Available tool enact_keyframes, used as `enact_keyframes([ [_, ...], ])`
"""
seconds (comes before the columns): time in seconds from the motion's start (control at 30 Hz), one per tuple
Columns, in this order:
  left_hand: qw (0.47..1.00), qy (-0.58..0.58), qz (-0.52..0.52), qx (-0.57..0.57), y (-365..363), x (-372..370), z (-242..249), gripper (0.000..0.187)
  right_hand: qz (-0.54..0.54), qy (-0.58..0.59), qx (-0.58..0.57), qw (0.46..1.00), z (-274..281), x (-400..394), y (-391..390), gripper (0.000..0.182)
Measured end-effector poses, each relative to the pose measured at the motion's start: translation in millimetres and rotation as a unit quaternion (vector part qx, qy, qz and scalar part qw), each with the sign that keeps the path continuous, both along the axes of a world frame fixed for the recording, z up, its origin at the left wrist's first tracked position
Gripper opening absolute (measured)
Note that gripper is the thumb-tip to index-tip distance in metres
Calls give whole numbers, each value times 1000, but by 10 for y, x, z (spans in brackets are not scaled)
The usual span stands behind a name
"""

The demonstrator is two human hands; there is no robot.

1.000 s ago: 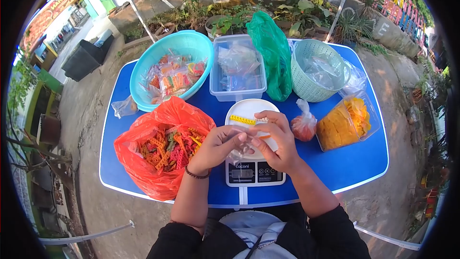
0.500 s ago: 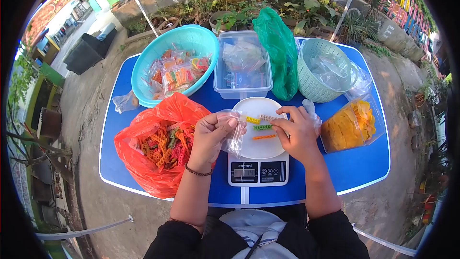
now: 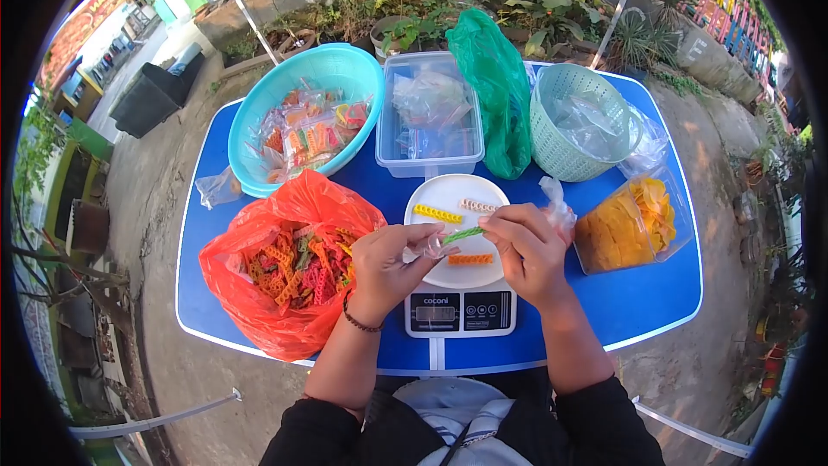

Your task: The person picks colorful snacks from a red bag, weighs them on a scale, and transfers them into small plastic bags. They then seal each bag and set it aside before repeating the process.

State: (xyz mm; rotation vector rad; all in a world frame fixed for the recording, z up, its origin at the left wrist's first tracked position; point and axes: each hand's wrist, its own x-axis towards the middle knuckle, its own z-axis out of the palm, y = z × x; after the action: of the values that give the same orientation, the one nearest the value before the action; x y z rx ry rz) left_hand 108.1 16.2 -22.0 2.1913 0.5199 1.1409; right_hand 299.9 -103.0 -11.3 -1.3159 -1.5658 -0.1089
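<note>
Green stick has risen off the plate, hands pinching it and a clear bag.

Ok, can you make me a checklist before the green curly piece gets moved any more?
1. Green piece pinched by the right hand: ok.
2. Clear bag held by the left hand: ok.
3. Bag's mouth wide open: cannot tell, the hand hides much of it.
4. Green piece all inside: not ok, part sticks out.
5. Yellow piece, pale piece and orange piece on the white plate: ok.
6. Number on the scale display: cannot tell, too blurry.
</note>
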Motion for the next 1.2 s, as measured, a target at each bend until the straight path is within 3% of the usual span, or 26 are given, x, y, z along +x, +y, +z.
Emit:
enact_keyframes([
  [0.1,994,3,-45,-103,-16,-22,76,32,5,-22,-13,1000,54,18,-32,25],
  [0.2,966,35,-123,-224,-6,-42,87,31,24,74,-22,997,114,-51,-44,21],
  [0.3,914,43,-197,-351,-21,-43,76,26,101,370,0,924,-101,-201,-33,17],
  [0.37,864,-1,-229,-449,-46,-25,64,23,95,280,6,955,-135,-168,-5,17],
  [0.47,856,-19,-211,-471,17,-26,-11,21,75,233,12,970,-142,-169,-3,18],
  [0.6,877,-30,-195,-439,40,-28,-23,27,65,234,-25,970,-102,-153,-37,18],
  [0.7,887,-50,-181,-422,-10,8,-19,27,71,101,-16,992,-44,-78,8,21],
  [0.9,896,-93,-157,-404,-53,43,-83,26,51,67,-25,996,66,-194,-8,25],
  [1.0,896,-93,-162,-404,-59,60,-74,26,59,128,-77,987,-103,-243,-33,27],
  [1.1,891,-100,-172,-407,-58,75,-45,27,80,116,-59,988,-155,-180,3,31],
  [1.2,884,-111,-175,-419,-30,56,-97,29,43,-43,-41,997,-43,-105,-8,37],
])
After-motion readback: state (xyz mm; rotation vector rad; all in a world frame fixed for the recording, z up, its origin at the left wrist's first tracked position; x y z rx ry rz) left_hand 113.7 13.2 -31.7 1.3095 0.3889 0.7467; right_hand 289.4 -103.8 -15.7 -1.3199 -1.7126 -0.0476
